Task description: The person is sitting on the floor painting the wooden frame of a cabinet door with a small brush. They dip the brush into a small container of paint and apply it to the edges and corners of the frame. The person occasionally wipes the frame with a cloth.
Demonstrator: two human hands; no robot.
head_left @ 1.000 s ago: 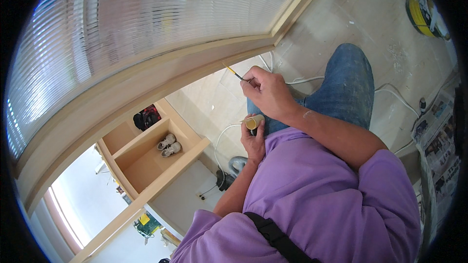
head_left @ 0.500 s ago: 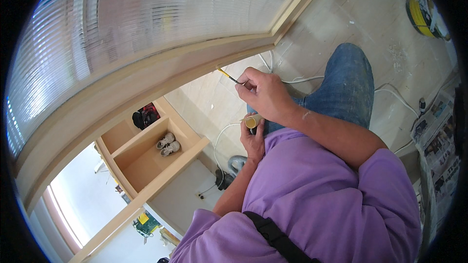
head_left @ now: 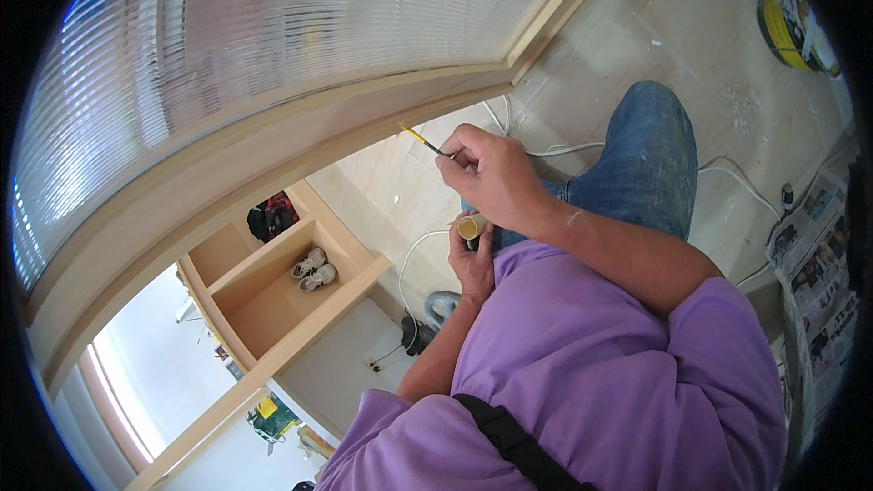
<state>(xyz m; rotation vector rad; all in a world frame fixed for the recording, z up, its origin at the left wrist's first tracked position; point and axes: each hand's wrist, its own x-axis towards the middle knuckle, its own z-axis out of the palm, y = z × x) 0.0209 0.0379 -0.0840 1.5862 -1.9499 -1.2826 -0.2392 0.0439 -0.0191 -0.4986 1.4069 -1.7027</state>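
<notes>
My right hand pinches a thin paintbrush with a dark handle and a yellow section near its tip. The tip meets, or nearly meets, the lower edge of a pale wooden frame around a ribbed clear panel. Close to my lap, my left hand is closed around a small cup. Something yellowish-beige shows inside its round mouth. Part of the cup is hidden by the fingers.
Left lies a wooden shelf unit with light-coloured shoes and a dark bag. White cables cross the floor around my knee. A yellow-and-black bucket stands far right, above newspaper sheets.
The brush tip has shifted slightly left along the frame's edge, with my right hand following a little. My left hand and the cup stay where they were.
</notes>
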